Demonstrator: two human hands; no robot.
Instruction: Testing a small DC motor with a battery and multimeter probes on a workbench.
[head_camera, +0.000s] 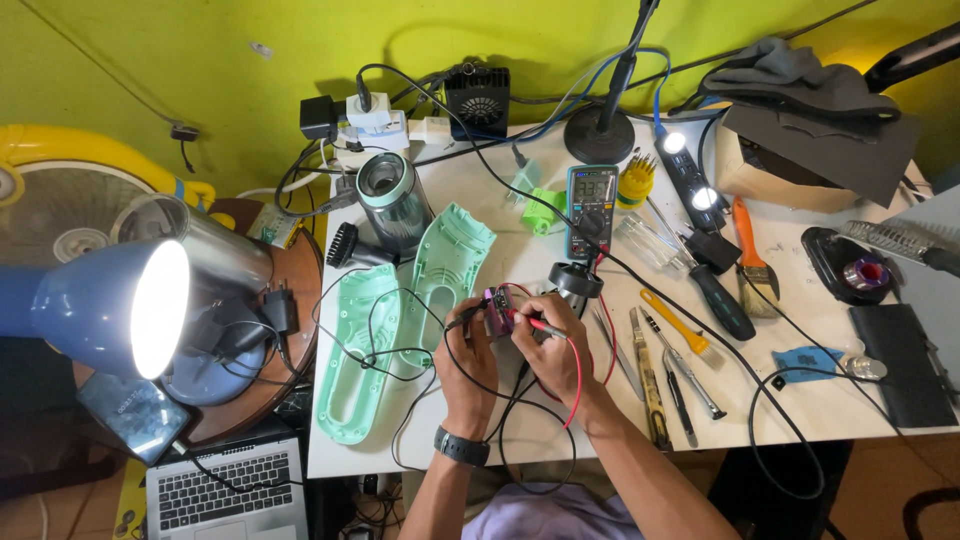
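My left hand pinches a black test probe, its tip against a small purple battery pack with red wires. My right hand holds a red test probe at the same pack from the right. A multimeter lies behind the hands, its leads running down to them. Two mint-green plastic shell halves lie open to the left of my left hand. A black round motor part sits just above my right hand.
A lit blue desk lamp stands at the left. Screwdrivers, tweezers and a file lie right of my hands, with a paintbrush beyond. A laptop sits at the lower left; a power strip and small fan at the back.
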